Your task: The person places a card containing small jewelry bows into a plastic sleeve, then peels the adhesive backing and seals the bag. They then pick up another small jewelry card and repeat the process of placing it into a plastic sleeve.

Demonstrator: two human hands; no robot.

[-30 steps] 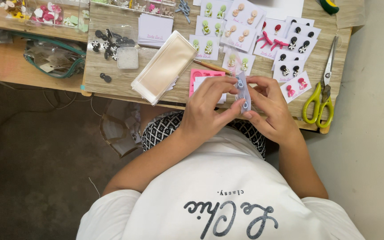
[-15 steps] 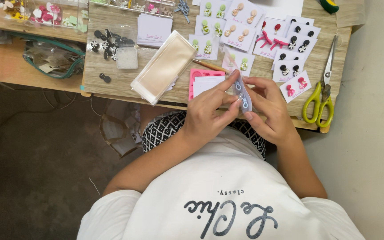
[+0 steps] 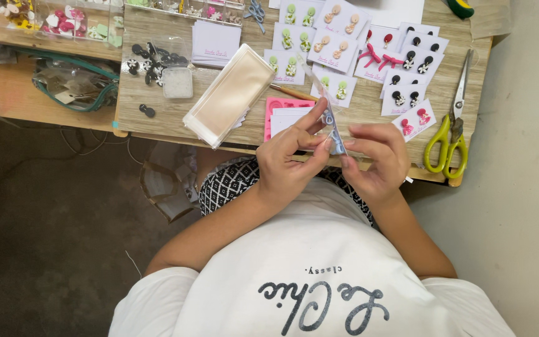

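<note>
Both my hands hold a small white card with blue earrings inside a clear plastic sleeve, edge-on to the camera, just in front of the wooden table's near edge. My left hand pinches the card's left side with thumb and fingers. My right hand grips its right side and the sleeve. A pink tray with white cards on it lies on the table right behind my hands.
Several white cards with earrings are spread over the table's far side. Green-handled scissors lie at the right edge. A stack of clear sleeves, loose black pieces and a compartment box sit to the left.
The card has tilted more upright and shifted slightly left. My left fingers have slid along it, and my right hand has dropped a little lower.
</note>
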